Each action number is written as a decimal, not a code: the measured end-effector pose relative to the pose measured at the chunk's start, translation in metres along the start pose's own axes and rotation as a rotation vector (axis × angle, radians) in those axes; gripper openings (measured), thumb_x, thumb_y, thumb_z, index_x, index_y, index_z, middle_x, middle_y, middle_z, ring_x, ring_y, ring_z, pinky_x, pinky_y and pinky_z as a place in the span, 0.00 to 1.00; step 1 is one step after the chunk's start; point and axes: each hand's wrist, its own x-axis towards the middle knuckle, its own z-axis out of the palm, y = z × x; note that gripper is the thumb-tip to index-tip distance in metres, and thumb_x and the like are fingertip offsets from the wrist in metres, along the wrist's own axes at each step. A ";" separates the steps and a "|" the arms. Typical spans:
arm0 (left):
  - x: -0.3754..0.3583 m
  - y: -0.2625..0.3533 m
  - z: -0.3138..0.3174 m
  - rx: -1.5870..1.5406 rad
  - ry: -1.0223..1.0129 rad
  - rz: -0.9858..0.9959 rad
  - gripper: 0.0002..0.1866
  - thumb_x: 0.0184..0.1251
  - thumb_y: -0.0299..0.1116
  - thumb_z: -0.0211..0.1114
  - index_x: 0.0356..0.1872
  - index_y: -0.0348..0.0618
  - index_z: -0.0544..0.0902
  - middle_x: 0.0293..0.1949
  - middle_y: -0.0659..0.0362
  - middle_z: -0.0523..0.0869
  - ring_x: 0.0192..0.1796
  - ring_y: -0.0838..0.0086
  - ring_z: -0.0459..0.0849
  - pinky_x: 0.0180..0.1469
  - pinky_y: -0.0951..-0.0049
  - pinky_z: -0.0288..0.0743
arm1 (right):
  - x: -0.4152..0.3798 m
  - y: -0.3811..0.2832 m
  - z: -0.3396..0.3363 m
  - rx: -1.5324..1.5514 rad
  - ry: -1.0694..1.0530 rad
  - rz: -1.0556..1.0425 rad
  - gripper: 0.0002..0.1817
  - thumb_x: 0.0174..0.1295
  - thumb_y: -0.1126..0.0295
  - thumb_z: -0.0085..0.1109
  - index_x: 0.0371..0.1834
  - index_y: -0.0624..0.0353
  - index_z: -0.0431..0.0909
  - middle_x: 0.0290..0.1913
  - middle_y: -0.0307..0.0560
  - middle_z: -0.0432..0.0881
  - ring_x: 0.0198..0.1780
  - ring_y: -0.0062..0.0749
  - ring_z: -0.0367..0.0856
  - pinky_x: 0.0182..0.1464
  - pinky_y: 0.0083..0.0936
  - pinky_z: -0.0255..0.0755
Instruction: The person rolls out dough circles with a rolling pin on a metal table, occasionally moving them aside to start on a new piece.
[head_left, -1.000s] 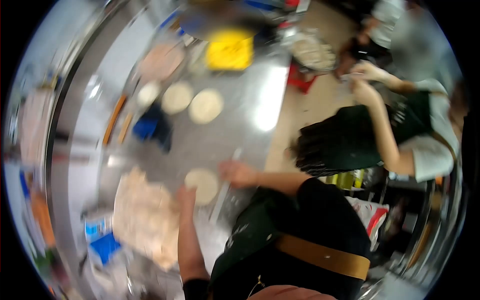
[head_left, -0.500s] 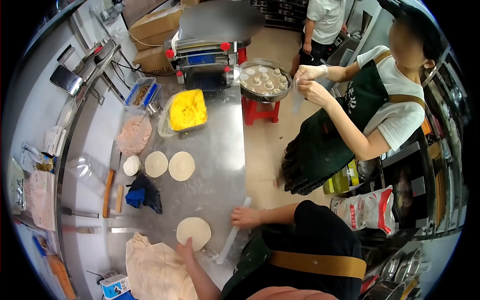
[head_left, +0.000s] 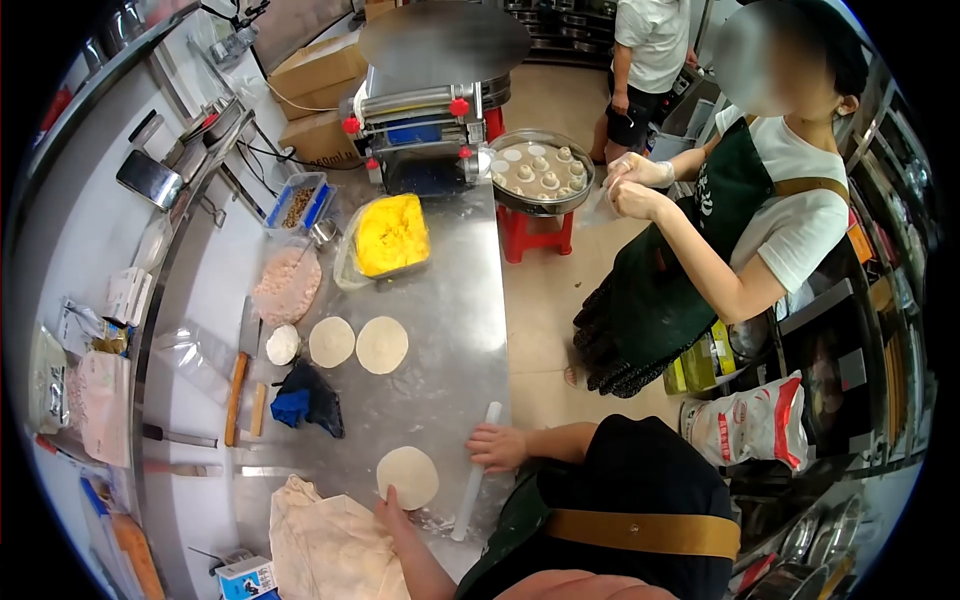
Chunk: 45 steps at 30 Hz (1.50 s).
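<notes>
On the steel table, a flat round dough disc [head_left: 408,478] lies near me. My left hand [head_left: 397,512] is at its lower left edge, one finger on top and the others partly hidden. My right hand [head_left: 497,447] rests over the upper part of a white rolling pin [head_left: 468,500], its fingers reaching past the pin onto the metal. Two more discs [head_left: 332,342] [head_left: 382,345] lie side by side farther up, beside a small white ball or mound [head_left: 283,345].
Yellow filling [head_left: 392,235] and pinkish filling [head_left: 287,285] stand up the table [head_left: 450,310], below a roller machine [head_left: 420,125]. Cloth [head_left: 325,540] lies lower left. Across the aisle, a co-worker [head_left: 740,220] works near a round tray [head_left: 545,205] of shaped dough.
The whole view has shifted, so the table appears farther right. My hands stay at the disc and the pin. The co-worker's hands have come closer together.
</notes>
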 end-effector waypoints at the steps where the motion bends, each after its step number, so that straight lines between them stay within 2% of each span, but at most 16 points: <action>1: -0.001 0.000 0.001 -0.009 0.005 -0.013 0.18 0.64 0.37 0.68 0.45 0.32 0.75 0.45 0.49 0.82 0.43 0.61 0.84 0.42 0.59 0.83 | -0.001 0.000 0.001 -0.002 -0.006 0.000 0.21 0.55 0.57 0.61 0.47 0.56 0.72 0.53 0.54 0.72 0.56 0.49 0.69 0.66 0.48 0.55; 2: -0.001 -0.001 0.001 -0.018 0.011 -0.028 0.18 0.64 0.36 0.68 0.45 0.32 0.76 0.45 0.50 0.82 0.44 0.62 0.84 0.43 0.61 0.83 | -0.002 0.000 0.002 -0.003 -0.014 0.001 0.21 0.55 0.57 0.61 0.47 0.56 0.72 0.54 0.55 0.72 0.57 0.49 0.69 0.66 0.48 0.55; 5: 0.002 -0.005 -0.001 -0.024 -0.013 -0.003 0.19 0.64 0.37 0.67 0.46 0.32 0.73 0.43 0.47 0.82 0.42 0.56 0.85 0.40 0.54 0.84 | -0.002 0.000 0.003 0.009 0.013 0.006 0.21 0.54 0.57 0.61 0.47 0.56 0.72 0.54 0.54 0.72 0.56 0.49 0.69 0.66 0.47 0.55; 11: -0.015 0.012 0.007 -0.051 -0.076 0.005 0.17 0.65 0.36 0.67 0.45 0.33 0.75 0.43 0.48 0.83 0.42 0.59 0.85 0.40 0.59 0.84 | -0.001 -0.002 -0.003 0.015 0.031 0.008 0.21 0.53 0.58 0.62 0.46 0.56 0.72 0.54 0.53 0.72 0.57 0.48 0.69 0.67 0.45 0.55; 14: -0.018 0.017 0.010 -0.010 -0.055 -0.035 0.18 0.65 0.37 0.65 0.48 0.33 0.77 0.44 0.50 0.83 0.43 0.61 0.85 0.42 0.62 0.83 | -0.003 0.000 0.000 0.007 0.033 0.012 0.21 0.53 0.58 0.61 0.46 0.56 0.72 0.53 0.53 0.72 0.57 0.48 0.69 0.66 0.44 0.55; 20: -0.031 0.026 0.017 -0.041 -0.100 -0.008 0.18 0.65 0.36 0.65 0.48 0.32 0.77 0.45 0.49 0.83 0.43 0.60 0.85 0.42 0.61 0.83 | -0.004 0.000 0.005 0.007 0.025 0.019 0.20 0.52 0.58 0.61 0.45 0.57 0.72 0.54 0.54 0.72 0.57 0.48 0.69 0.66 0.44 0.55; 29: -0.010 0.005 0.001 -0.043 -0.077 0.008 0.18 0.64 0.35 0.66 0.49 0.32 0.77 0.45 0.50 0.83 0.45 0.62 0.84 0.45 0.61 0.82 | -0.006 0.001 0.008 -0.002 0.081 -0.001 0.21 0.53 0.57 0.61 0.46 0.57 0.72 0.55 0.54 0.72 0.57 0.48 0.70 0.66 0.44 0.55; 35: -0.005 0.000 -0.002 -0.047 -0.082 0.005 0.18 0.64 0.35 0.67 0.49 0.33 0.79 0.46 0.51 0.83 0.46 0.63 0.84 0.46 0.63 0.81 | -0.004 0.002 0.003 -0.004 0.036 -0.004 0.22 0.52 0.57 0.61 0.47 0.57 0.72 0.55 0.54 0.72 0.57 0.47 0.70 0.66 0.44 0.56; 38: 0.002 -0.006 -0.004 -0.061 -0.059 0.047 0.15 0.65 0.35 0.66 0.44 0.33 0.77 0.42 0.48 0.84 0.40 0.59 0.86 0.40 0.59 0.84 | -0.002 0.000 0.000 0.008 0.034 -0.003 0.22 0.52 0.58 0.61 0.47 0.57 0.72 0.54 0.54 0.72 0.57 0.48 0.70 0.65 0.44 0.56; 41: -0.004 0.001 -0.002 -0.046 -0.082 -0.002 0.17 0.64 0.34 0.66 0.48 0.32 0.79 0.45 0.51 0.84 0.45 0.64 0.84 0.46 0.64 0.81 | -0.002 0.000 0.001 0.022 0.055 -0.003 0.22 0.52 0.58 0.61 0.47 0.58 0.72 0.54 0.54 0.71 0.57 0.48 0.70 0.65 0.44 0.56; 45: -0.007 0.003 -0.001 -0.054 -0.067 0.002 0.17 0.64 0.34 0.67 0.47 0.32 0.79 0.45 0.51 0.84 0.45 0.64 0.84 0.45 0.64 0.81 | -0.003 0.000 0.002 0.026 0.046 -0.003 0.22 0.51 0.58 0.61 0.47 0.58 0.72 0.54 0.55 0.72 0.57 0.48 0.70 0.65 0.44 0.56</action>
